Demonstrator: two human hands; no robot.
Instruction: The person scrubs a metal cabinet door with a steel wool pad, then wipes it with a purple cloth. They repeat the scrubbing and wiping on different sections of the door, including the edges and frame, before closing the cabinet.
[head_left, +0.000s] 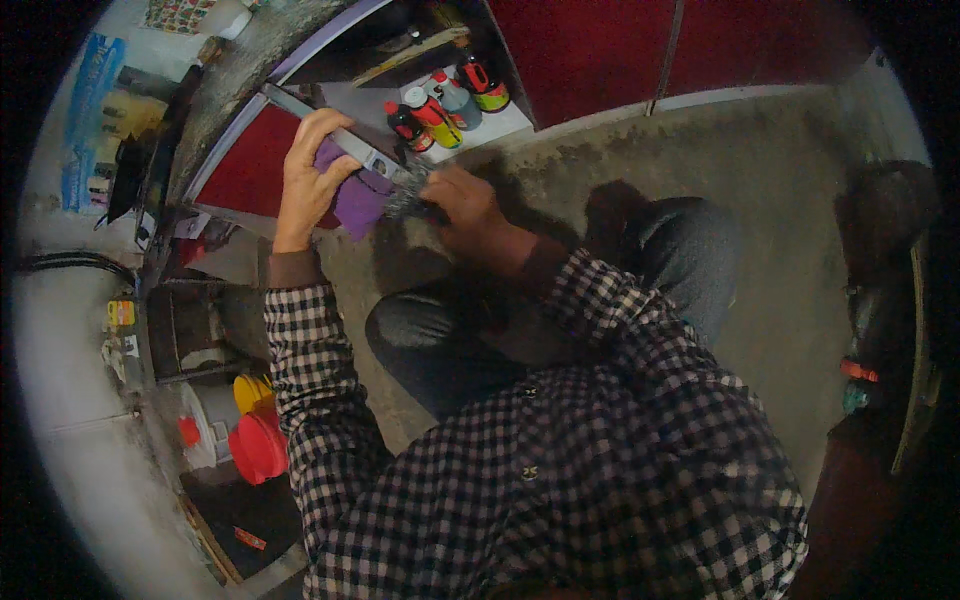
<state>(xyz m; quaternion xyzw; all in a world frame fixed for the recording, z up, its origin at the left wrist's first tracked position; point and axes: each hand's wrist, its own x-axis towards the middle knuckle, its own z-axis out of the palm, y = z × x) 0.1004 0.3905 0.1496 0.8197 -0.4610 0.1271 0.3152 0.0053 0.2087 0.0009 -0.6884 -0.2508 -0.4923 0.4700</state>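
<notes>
My left hand is closed around a pale, straight-edged strip, which looks like the top edge of an open cabinet door. A dark fitting sits near the strip's end. Purple cloth hangs below my left fingers, against the strip. At that same end, my right hand has its fingers curled around a small dark object. Grey, spiky, wire-like material shows beside those fingers, too blurred to name exactly. Behind both hands is an open cabinet compartment with a white shelf.
Several bottles with red and white caps stand on the shelf. Dark red cabinet doors line the far side. To the left are a red round container, a yellow one and a white bucket. My bent knees rest above the concrete floor.
</notes>
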